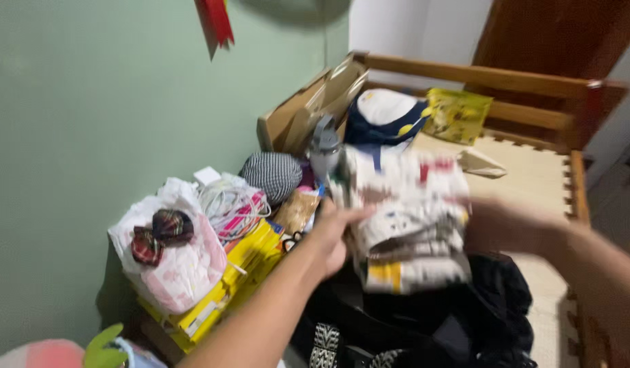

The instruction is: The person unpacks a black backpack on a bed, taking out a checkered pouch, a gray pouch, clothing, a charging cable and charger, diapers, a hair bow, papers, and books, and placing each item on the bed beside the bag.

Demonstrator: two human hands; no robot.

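So both hands are clamped on a blurry stack of folded white fabric with red, blue and yellow prints (410,218), held up over the wooden bed frame with the pale mattress (533,174). The left hand (332,235) presses flat against the stack's left side, fingers spread and pointing up toward the wall end of the bed. The right hand (496,228) grips the opposite side, though motion blur smears it so much that I can't tell how its fingers are curled, only that they're on the cloth.

The stack sits directly between the two palms, squeezed from both sides. Its layers run flat and its long way goes from one hand across to the other, so neither hand is really nearer; they're about even.

Below the stack, at the near end of the bed, lies a heap of black clothing (465,320). Left of the bed there's a white plastic bag with a plaid bow on top (172,262) resting on some yellow flat packages (243,269), plus a checked black-and-white cap (273,176). At the bed's far end sit a navy and white bag (386,116) and a yellow printed pouch (458,114)
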